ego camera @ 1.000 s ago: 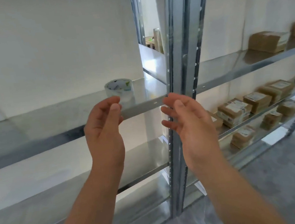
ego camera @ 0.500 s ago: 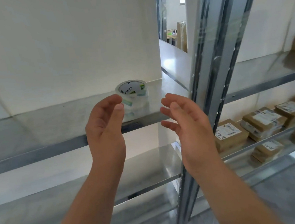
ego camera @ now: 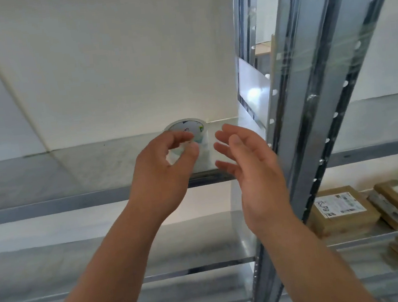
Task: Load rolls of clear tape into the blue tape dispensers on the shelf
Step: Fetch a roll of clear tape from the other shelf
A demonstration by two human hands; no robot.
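Note:
A roll of clear tape point(ego camera: 200, 135) lies flat on the upper metal shelf point(ego camera: 70, 165), close to the back wall. My left hand point(ego camera: 163, 169) is right in front of the roll. Its fingers curve over the roll's near rim and its thumb sits before the roll's side, and I cannot tell whether they touch it. My right hand point(ego camera: 252, 169) hovers just right of the roll with its fingers spread, holding nothing. No blue tape dispenser is in view.
A perforated steel upright point(ego camera: 312, 113) stands right beside my right hand. Lower metal shelves point(ego camera: 56, 261) run below. Several brown cardboard parcels point(ego camera: 341, 211) with white labels lie on the lower right shelves. A white wall backs the shelf.
Both hands have moved forward and up to the tape roll. My left hand's fingers have spread and now overlap the roll. The view has shifted closer and to the left.

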